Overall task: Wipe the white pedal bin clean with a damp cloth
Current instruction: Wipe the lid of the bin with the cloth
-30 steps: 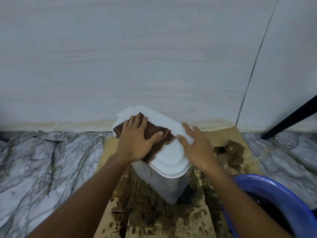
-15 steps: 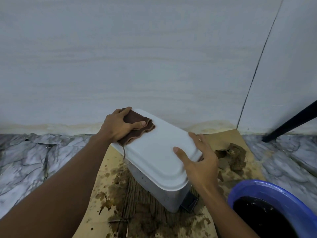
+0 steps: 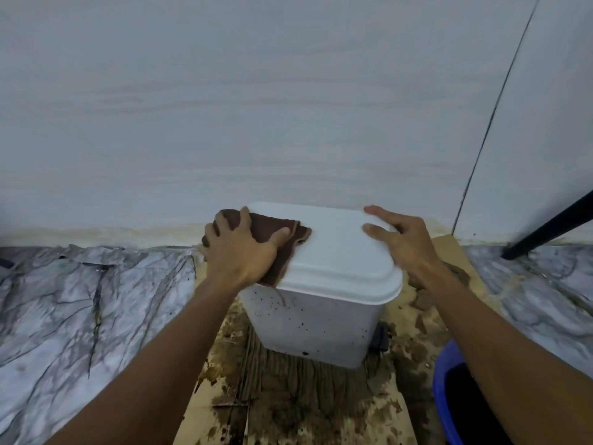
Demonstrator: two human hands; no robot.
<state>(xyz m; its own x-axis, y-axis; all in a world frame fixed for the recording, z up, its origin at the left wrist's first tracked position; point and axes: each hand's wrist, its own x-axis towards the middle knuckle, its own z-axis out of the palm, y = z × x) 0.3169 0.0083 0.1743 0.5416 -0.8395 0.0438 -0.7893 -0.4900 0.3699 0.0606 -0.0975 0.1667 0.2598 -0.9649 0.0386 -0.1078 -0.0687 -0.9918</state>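
Wall (image 3: 256,107) of pale, faintly grained panels fills the upper half, with one dark seam at two o'clock. Veined grey marble floor (image 3: 80,316) shows at nine and three o'clock, partly covered by a wet, brown-stained sheet of corrugated cardboard (image 3: 288,406). At its centre stands the white plastic pedal bin (image 3: 314,322), upright, its body speckled and its domed lid (image 3: 340,252) down. Its black pedal (image 3: 382,338) is mostly hidden at the bin's five o'clock. A round blue plastic basin (image 3: 444,374) is cut off at five o'clock. The left hand (image 3: 239,252) presses a folded dark-brown cloth (image 3: 272,229) on the lid's nine o'clock edge, fingers curled over it. The right hand (image 3: 407,242) rests straight-fingered on the three o'clock edge.
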